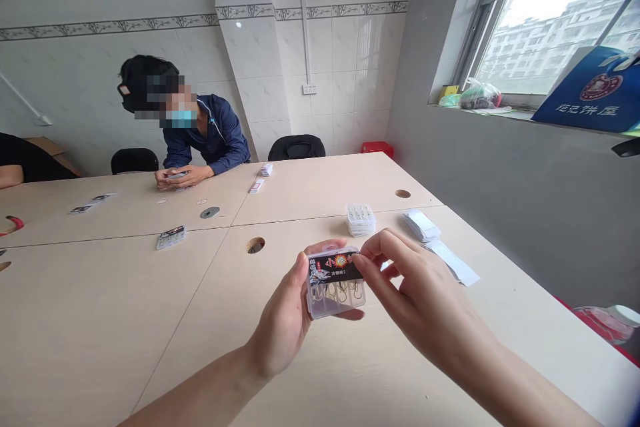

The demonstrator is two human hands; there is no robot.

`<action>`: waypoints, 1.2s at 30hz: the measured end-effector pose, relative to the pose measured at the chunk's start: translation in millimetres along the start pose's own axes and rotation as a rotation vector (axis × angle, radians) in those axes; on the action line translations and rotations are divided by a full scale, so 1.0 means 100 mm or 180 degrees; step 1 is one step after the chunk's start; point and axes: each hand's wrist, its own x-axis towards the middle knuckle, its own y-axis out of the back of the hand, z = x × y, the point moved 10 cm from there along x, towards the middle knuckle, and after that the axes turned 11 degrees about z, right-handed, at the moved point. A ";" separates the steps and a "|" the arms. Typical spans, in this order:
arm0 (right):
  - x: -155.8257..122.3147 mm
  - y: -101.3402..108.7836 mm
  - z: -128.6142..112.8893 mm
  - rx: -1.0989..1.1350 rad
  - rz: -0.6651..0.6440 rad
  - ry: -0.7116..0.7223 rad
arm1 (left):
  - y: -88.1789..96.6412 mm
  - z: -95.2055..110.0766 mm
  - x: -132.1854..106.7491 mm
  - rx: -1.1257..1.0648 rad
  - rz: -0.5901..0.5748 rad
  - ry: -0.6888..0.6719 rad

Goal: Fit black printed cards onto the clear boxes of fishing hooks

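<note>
A long pale counter [150,320] is being lit by a metal-framed window [550,20], with a blue printed bag [585,90] being propped on its sill. Across the counter, a masked co-worker [205,137] in a navy jacket is being seated, and something small is being held in the co-worker's hands [183,177]. Beyond the person's own hands, a stack of clear plastic boxes [361,219] is being left standing on the counter, with white paper slips [421,225] being left lying to its right. A clear plastic box [336,297] of gold-coloured hooks, with a black label across its top, is being held up over the counter between the hands. It is being gripped from below by the left hand [283,313], while its upper edge is being pinched by the closed fingertips of the right hand [410,287].
</note>
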 end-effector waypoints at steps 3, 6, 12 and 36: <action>0.01 -0.01 0.00 -0.0001 -0.0028 -0.0041 | 0.00 -0.01 0.00 -0.0008 0.0011 0.0023; 0.02 -0.02 0.01 0.0011 -0.0061 -0.0077 | 0.00 -0.01 0.00 -0.0024 -0.0015 0.0020; 0.01 -0.02 0.03 0.0079 -0.0073 -0.0134 | -0.01 -0.01 0.01 -0.0024 -0.0030 0.0021; 0.03 0.01 0.04 0.0101 -0.0054 -0.0155 | -0.03 -0.05 -0.02 -0.0052 -0.0132 0.0066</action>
